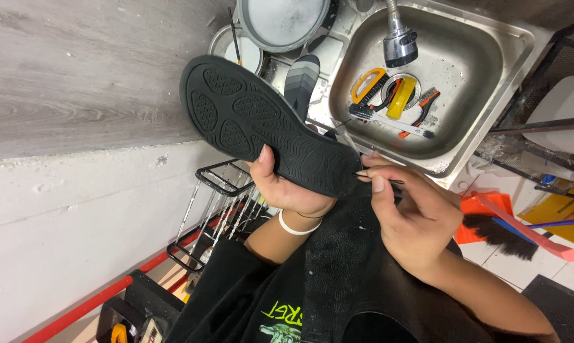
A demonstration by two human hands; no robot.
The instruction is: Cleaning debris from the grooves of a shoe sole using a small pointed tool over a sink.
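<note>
Your steel sink [490,82] fills the upper right, brushes lying in its basin by the drain. In front of its near left corner you hold the black shoe [268,124] sole-up, its long axis slanting from toe at upper left to heel at lower right. Your left hand [287,184] is clamped under the heel end (white band on that wrist). Your right hand [414,219] pinches a thin needle-like tool [379,179] against the heel edge.
</note>
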